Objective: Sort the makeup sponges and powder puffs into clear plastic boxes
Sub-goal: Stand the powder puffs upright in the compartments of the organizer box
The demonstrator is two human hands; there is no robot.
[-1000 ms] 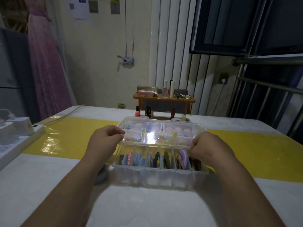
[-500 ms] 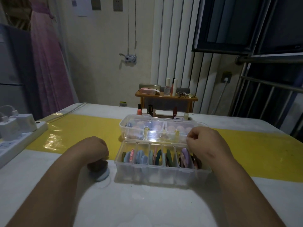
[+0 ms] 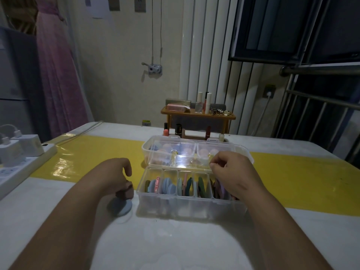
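The left hand [image 3: 115,175] pinched a brown puff [image 3: 127,192] just left of the box [image 3: 191,203]; the right hand [image 3: 233,172] held its lid [image 3: 185,154].

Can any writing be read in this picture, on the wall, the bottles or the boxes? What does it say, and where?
No text here can be read.
Wall papers: print too blurred.
Yellow sticker: too small.
Black tube: gold marking, illegible.
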